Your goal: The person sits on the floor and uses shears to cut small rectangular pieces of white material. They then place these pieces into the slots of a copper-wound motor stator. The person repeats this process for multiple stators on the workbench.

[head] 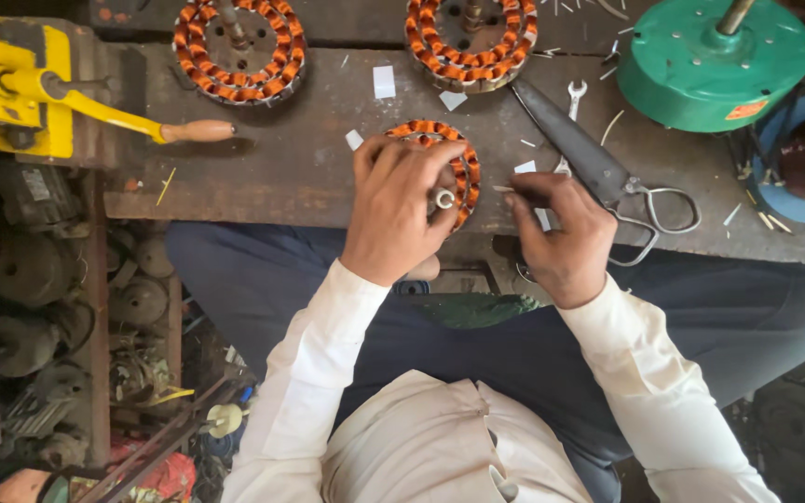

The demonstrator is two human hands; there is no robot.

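A round fan stator (463,168) wound with orange copper coils lies at the near edge of a dark wooden workbench (291,158). My left hand (398,205) covers most of it and grips it, fingers curled over the top, a metal hub showing by my thumb. My right hand (561,233) rests just right of the stator, pinching a thin stick whose tip points at the coils, with a small white paper slip (525,168) near the fingers.
Two more orange-wound stators (239,51) (472,42) sit at the bench's far side. Large metal shears (598,172) and a small spanner (574,93) lie right of my hand. A yellow hand-crank tool (30,88) stands left, a green fan housing (715,61) right. Old motors (39,279) crowd the floor.
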